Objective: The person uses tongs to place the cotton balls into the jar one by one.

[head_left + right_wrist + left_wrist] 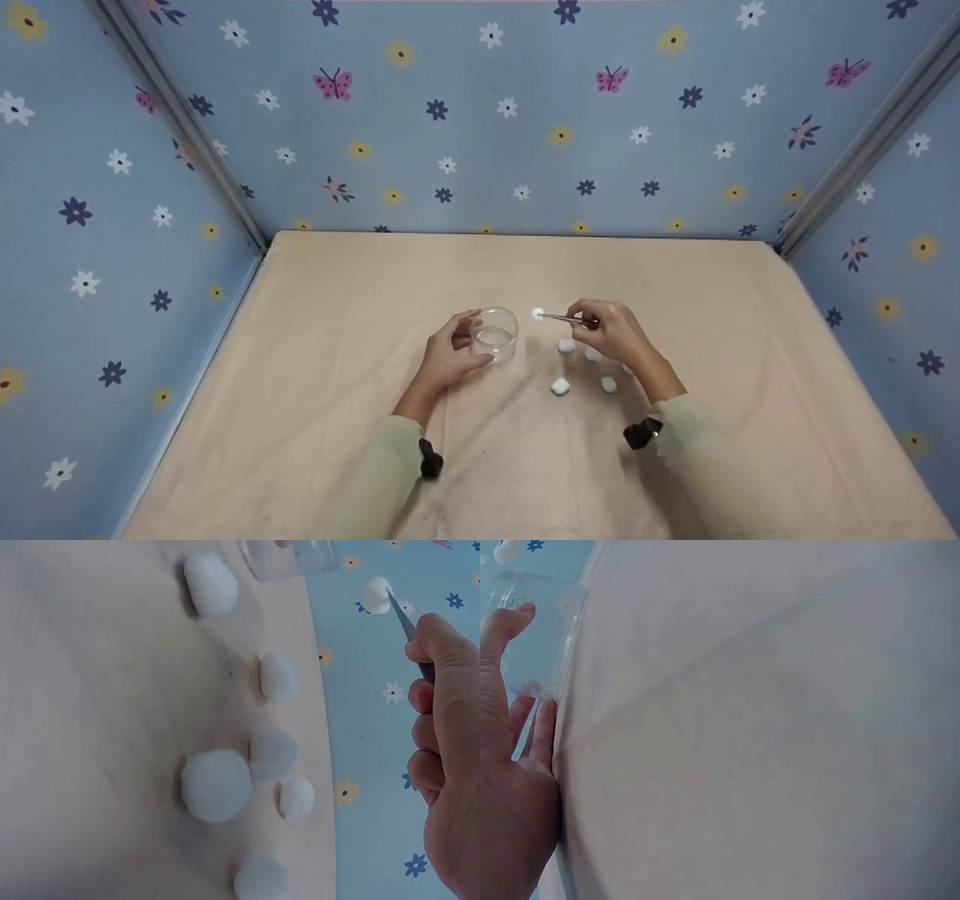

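My left hand (448, 358) holds a clear plastic cup (495, 343) upright on the cloth, its thumb on the near side and fingers round the far side. In the left wrist view the thumb lies across the wall of the cup (544, 637). My right hand (611, 328) grips metal tweezers (566, 319), their tips pinching a white cotton ball (538, 314). That cotton ball is raised above the cloth, to the right of the cup rim. Below the right hand lie several more cotton balls (216, 785), partly hidden by the hand and wrist in the head view.
A peach cloth (322, 315) covers the table and has soft creases. Blue panels (480, 112) with flowers and butterflies stand at the back and both sides, joined by grey metal posts (180, 120). Dark wrist cameras (430, 459) sit on both sleeves.
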`<state>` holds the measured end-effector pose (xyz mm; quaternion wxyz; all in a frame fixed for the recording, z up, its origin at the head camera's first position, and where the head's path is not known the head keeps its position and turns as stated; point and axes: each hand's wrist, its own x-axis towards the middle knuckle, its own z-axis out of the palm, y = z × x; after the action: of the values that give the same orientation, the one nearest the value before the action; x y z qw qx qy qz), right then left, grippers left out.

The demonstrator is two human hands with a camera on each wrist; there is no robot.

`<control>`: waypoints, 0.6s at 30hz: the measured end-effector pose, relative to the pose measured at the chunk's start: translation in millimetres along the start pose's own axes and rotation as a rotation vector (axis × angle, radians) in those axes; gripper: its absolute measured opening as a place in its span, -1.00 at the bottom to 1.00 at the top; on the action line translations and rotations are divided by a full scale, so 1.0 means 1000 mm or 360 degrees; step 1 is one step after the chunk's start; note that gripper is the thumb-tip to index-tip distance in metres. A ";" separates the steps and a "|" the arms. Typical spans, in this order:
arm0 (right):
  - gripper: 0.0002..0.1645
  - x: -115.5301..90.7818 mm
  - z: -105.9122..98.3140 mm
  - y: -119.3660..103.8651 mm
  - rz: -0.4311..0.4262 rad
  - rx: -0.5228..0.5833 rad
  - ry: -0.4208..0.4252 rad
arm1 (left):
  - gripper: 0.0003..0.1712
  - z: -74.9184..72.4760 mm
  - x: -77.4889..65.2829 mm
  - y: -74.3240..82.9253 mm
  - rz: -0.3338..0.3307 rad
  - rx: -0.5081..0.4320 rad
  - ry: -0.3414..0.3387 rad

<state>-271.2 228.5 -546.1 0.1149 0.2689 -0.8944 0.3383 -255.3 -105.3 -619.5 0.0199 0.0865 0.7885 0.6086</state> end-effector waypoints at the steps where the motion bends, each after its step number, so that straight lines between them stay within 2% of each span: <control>1: -0.82 0.001 0.002 -0.001 -0.0004 0.0002 -0.0001 | -0.06 0.000 0.000 0.001 -0.0005 0.0004 0.0001; 8: -0.85 0.006 0.010 -0.007 -0.0040 -0.0001 -0.0001 | -0.04 0.000 -0.002 0.004 -0.0023 -0.0009 -0.0007; 18: -0.79 0.017 0.016 -0.018 -0.0104 -0.0005 -0.0009 | -0.03 -0.001 -0.001 0.001 -0.0008 0.0007 -0.0014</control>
<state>-275.3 199.7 -541.9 0.1236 0.2987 -0.8861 0.3322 -254.4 -105.9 -618.7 0.0247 0.0871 0.7899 0.6066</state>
